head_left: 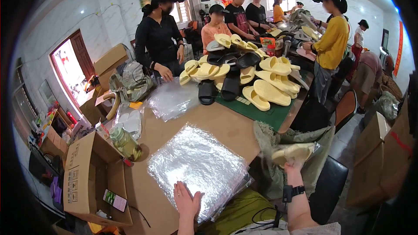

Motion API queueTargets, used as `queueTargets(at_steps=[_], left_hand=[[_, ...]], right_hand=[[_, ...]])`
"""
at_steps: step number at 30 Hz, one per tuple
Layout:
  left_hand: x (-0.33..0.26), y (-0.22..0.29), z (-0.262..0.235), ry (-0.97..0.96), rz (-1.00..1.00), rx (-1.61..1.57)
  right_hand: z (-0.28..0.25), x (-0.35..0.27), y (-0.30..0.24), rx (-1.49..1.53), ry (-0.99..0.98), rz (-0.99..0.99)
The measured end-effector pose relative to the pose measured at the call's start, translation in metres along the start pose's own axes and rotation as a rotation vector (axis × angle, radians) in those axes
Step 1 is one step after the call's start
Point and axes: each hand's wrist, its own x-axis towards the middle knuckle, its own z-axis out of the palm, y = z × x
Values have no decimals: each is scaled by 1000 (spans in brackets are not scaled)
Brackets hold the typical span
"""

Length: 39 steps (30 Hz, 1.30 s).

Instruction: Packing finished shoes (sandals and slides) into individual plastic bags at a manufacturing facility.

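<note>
My left hand (187, 201) lies flat, fingers stretched out, on the near edge of a stack of clear plastic bags (196, 154) on the brown table (159, 141). Out to the right, my right hand (295, 165) grips a pair of pale yellow slippers (292, 152) that seems to be inside a clear bag. The slippers are at the mouth of a greenish woven sack (264, 141). My right fingers are partly hidden by the wrapping. Beyond the bags rises a pile of slippers, mostly yellow slippers (272, 92) with some black slippers (206, 92).
On the left stand an open cardboard box (80, 182) with a phone (115, 200) inside and a greenish bottle (125, 142). Across the table a person in black (159, 39) touches more clear bags (174, 100). A dark chair (328, 185) is beside my right arm. Other people work farther back.
</note>
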Motion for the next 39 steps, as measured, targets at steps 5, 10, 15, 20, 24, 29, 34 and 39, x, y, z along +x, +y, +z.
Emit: queueTargets(at_steps=[5, 10, 15, 20, 24, 29, 34, 39], left_hand=[[-3, -4, 1, 23, 26, 26], [0, 7, -4, -7, -15, 6], [-2, -4, 3, 23, 19, 18], [-1, 5, 3, -18, -70, 32], [6, 5, 15, -9, 47, 8], [-5, 10, 0, 13, -4, 53], [-2, 18, -4, -9, -3, 59], [-4, 16, -2, -8, 24, 103]], right_hand=[[23, -16, 23, 214, 317, 101], [104, -29, 36, -488, -228, -383], [187, 61, 43, -1397, -386, -1079], [251, 115, 17, -2074, -108, -1090], [250, 202, -33, -2265, 198, -1344], [289, 179, -9, -2441, 15, -1062], [292, 192, 7, -2338, -271, -1357], [303, 130, 58, -2348, -700, -1471]])
